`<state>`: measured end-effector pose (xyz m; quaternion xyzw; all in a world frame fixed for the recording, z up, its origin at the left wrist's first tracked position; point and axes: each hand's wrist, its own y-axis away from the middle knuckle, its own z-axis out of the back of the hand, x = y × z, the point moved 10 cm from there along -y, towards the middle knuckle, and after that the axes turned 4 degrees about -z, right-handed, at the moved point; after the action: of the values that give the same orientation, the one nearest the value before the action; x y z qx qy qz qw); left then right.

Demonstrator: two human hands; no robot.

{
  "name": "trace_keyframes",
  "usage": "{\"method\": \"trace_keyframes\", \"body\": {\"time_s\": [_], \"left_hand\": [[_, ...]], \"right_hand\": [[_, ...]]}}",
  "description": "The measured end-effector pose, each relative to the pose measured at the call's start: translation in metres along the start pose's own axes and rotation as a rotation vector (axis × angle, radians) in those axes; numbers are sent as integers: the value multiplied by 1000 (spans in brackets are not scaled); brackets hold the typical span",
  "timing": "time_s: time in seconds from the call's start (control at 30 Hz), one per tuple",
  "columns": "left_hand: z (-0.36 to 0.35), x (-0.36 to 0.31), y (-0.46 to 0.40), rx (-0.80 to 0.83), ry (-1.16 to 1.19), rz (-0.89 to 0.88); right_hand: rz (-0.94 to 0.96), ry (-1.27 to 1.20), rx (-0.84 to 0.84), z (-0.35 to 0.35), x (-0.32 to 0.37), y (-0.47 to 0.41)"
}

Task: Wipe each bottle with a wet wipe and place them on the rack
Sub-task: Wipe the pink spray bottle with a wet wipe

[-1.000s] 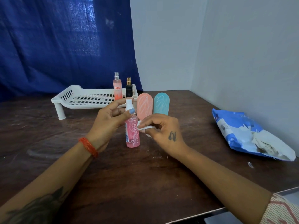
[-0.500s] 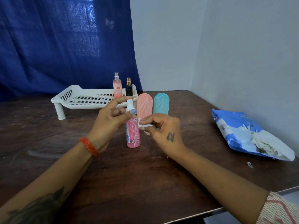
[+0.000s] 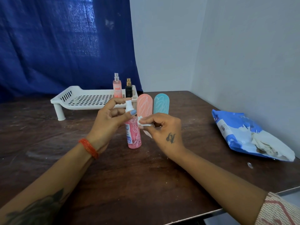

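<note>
pink spray bottle [image 3: 134, 135] upright between hands, right hand [image 3: 164, 129] pinching wipe [image 3: 140, 122]

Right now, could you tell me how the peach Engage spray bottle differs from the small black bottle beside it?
The peach Engage spray bottle is taller, translucent, silver-topped; the small black bottle is shorter, opaque, gold-topped. Both stand upright on the white perforated plastic rack.

pink spray bottle [image 3: 134, 135] neck behind left thumb, salmon bottle [image 3: 144, 105] base behind right hand [image 3: 164, 129]
</note>
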<state>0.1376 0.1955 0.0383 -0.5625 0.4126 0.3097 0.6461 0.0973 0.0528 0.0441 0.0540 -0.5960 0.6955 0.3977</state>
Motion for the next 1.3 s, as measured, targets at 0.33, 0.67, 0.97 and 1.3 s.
{"method": "trace_keyframes", "body": {"time_s": [0.33, 0.67, 0.97, 1.3], "left_hand": [[1, -2, 0, -6, 1, -14], [4, -3, 0, -40, -39, -30], [9, -1, 0, -64, -61, -6], [7, -1, 1, -44, -81, -3]], "right_hand": [[117, 22, 14, 1, 14, 3], [191, 39, 5, -2, 24, 7], [161, 100, -47, 1, 18, 4], [191, 150, -14, 1, 22, 5]]}}
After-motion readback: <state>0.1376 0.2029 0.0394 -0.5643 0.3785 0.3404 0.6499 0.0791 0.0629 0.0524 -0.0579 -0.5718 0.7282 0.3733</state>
